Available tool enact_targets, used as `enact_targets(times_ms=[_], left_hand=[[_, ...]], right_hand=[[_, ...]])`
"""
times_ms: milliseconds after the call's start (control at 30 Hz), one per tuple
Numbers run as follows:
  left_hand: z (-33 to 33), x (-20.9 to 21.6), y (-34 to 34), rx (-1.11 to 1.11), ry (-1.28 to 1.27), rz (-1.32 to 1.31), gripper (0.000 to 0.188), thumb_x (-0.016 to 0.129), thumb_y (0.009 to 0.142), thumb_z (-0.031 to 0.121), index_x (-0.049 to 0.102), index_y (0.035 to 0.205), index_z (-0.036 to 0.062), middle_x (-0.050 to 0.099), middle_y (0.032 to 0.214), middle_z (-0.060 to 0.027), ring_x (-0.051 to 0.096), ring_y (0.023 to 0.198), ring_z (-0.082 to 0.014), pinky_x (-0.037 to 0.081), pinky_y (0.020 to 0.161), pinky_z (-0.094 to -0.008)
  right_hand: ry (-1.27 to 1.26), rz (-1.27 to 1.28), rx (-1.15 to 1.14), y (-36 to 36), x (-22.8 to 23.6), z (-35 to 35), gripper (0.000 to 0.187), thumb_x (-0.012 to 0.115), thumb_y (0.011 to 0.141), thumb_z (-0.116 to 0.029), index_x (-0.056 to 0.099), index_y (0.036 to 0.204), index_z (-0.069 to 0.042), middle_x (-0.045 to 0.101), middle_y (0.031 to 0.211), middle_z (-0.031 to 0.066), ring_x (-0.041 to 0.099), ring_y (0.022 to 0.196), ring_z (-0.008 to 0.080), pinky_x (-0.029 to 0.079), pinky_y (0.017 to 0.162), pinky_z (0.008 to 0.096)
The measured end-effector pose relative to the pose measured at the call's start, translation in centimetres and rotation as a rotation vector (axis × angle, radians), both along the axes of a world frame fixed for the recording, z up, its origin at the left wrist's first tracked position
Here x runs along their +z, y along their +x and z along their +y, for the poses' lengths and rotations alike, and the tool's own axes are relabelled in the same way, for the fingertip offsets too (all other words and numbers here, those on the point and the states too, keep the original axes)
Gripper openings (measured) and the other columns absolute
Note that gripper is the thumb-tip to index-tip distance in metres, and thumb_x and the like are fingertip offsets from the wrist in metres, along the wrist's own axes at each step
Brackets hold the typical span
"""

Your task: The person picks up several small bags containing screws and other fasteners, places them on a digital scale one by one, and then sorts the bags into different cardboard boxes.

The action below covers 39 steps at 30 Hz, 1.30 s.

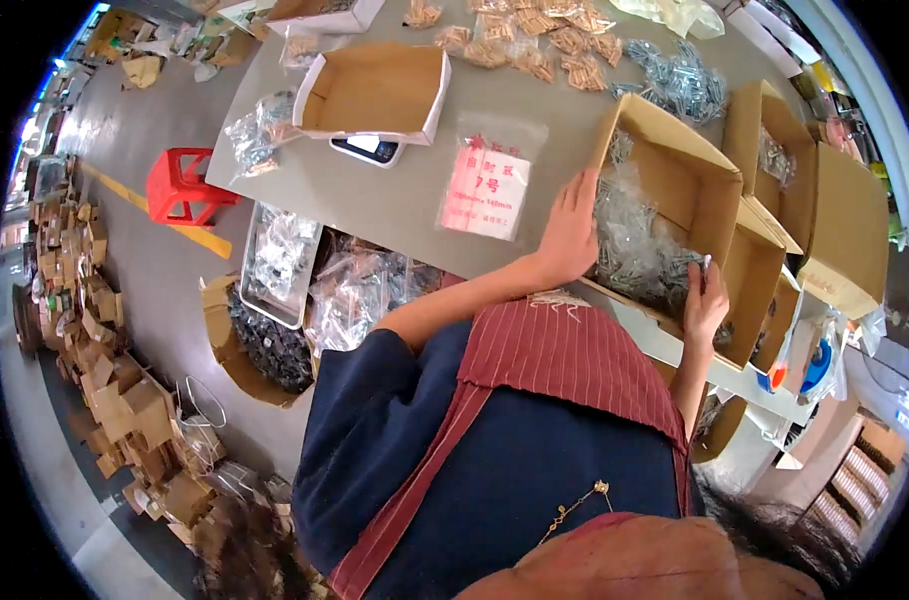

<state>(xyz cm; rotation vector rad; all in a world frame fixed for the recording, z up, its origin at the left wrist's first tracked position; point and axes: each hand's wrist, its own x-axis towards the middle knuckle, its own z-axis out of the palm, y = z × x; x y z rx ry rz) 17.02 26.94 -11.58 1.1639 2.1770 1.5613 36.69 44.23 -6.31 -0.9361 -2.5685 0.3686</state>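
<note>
A cardboard box [679, 165] stands at the right of the grey table, with clear plastic bags and many small metal screws [639, 255] in it. My left hand [571, 230] lies along the box's left side, fingers stretched out and close together, with nothing visible in it. At the box's near right corner, my right hand [706, 300] has its fingers bent over the rim, closed on the cardboard. Its fingertips are beside the screws; whether they also pinch something small is hard to see. Left of my left hand lies a clear zip bag packet [486, 185] with a pink-and-white label.
An open carton [374, 90] sits on a small scale [367, 150]. Bagged wooden-coloured pegs [529, 40] and bagged metal screws [674, 80] lie at the far edge. More cartons [849, 225] crowd the right. A red stool [184, 187] stands on the floor at left.
</note>
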Motion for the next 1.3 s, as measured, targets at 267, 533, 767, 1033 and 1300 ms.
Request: enact_targets(times_ms=[267, 533, 767, 1033, 1300], left_hand=[[-4.9, 2.5, -11.4, -0.157, -0.133, -0.307, 0.037, 0.059, 0.095, 0.018, 0.055, 0.131, 0.0072, 0.064, 0.119, -0.0103, 0.061, 0.106, -0.0190, 0.049, 0.091, -0.0328], [-2.0, 7.3, -34.9, 0.046, -0.288, 0.191, 0.039, 0.061, 0.088, 0.023, 0.061, 0.124, 0.0076, 0.070, 0.104, -0.0133, 0.066, 0.100, -0.0236, 0.052, 0.085, -0.0351], [3.9, 4.0, -40.0, -0.319, -1.078, 0.423, 0.043, 0.079, 0.069, 0.034, 0.072, 0.099, 0.0047, 0.072, 0.095, -0.0173, 0.069, 0.086, -0.0329, 0.054, 0.080, -0.0424], [6.8, 1.5, -41.5, -0.216, -1.050, 0.405, 0.054, 0.083, 0.065, 0.041, 0.072, 0.106, 0.0068, 0.070, 0.108, -0.0166, 0.067, 0.099, -0.0333, 0.054, 0.085, -0.0438], [6.8, 3.5, -43.1, 0.020, -0.444, -0.054, 0.066, 0.074, 0.072, 0.026, 0.053, 0.132, 0.0058, 0.065, 0.118, -0.0167, 0.066, 0.100, -0.0302, 0.059, 0.079, -0.0430]], right_hand=[[-1.129, 0.893, -0.483, -0.3, 0.3, 1.0, 0.044, 0.064, 0.088, -0.013, 0.055, 0.128, 0.004, 0.065, 0.102, 0.0075, 0.061, 0.095, 0.0160, 0.048, 0.084, 0.0287], [-0.573, -0.410, 0.077, -6.9, 1.7, 2.3, 0.046, 0.062, 0.082, -0.008, 0.058, 0.128, -0.004, 0.062, 0.123, 0.0145, 0.060, 0.112, 0.0294, 0.045, 0.097, 0.0376], [-0.214, -0.248, 0.203, -13.8, 6.6, 4.1, 0.038, 0.062, 0.085, -0.009, 0.059, 0.122, -0.002, 0.060, 0.123, 0.0184, 0.057, 0.114, 0.0363, 0.045, 0.096, 0.0405], [-0.323, -0.068, 0.272, -21.6, 6.8, 7.4, 0.034, 0.063, 0.085, -0.013, 0.062, 0.118, -0.005, 0.066, 0.112, 0.0155, 0.064, 0.101, 0.0318, 0.049, 0.089, 0.0382], [0.099, -0.365, -0.165, -28.4, -2.0, 16.3, 0.031, 0.067, 0.081, -0.020, 0.064, 0.106, -0.001, 0.067, 0.108, 0.0197, 0.065, 0.103, 0.0367, 0.052, 0.089, 0.0436]])
